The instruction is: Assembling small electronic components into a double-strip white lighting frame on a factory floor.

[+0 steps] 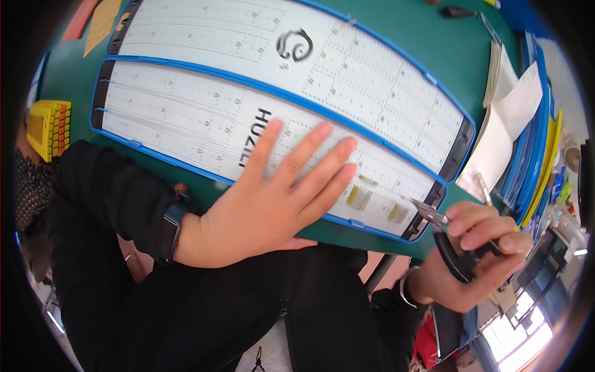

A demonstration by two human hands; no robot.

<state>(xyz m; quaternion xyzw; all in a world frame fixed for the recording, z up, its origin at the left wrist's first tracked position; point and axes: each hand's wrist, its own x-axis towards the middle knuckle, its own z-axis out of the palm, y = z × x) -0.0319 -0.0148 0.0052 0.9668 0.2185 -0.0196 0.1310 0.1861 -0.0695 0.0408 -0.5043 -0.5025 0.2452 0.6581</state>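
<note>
So, at the far left of the frame a yellow block with rows of yellow and orange keys [49,130] could be seen, by the edge of the green bench [73,80]. From upper left to right of centre, the bench was pretty much taken over by a long blue-edged case [186,118], spread open into two white, printed panels. A dark watch [171,230] was worn on the left wrist, and the left hand [263,201] was laid palm-down over the lower panel near the centre, its fingers splayed and nothing gripped; how hard it was pressed couldn't be told. Just right of it, two small yellowish patches [359,198] were set on that panel. At lower right, a black-handled plier-like tool [453,260] was grasped in the curled fingers of the right hand [480,282], its metal tip pointed over the panel's right end; whether contact was made couldn't be told. White papers [496,136] were left at upper right, beside blue folders [527,136].
</note>
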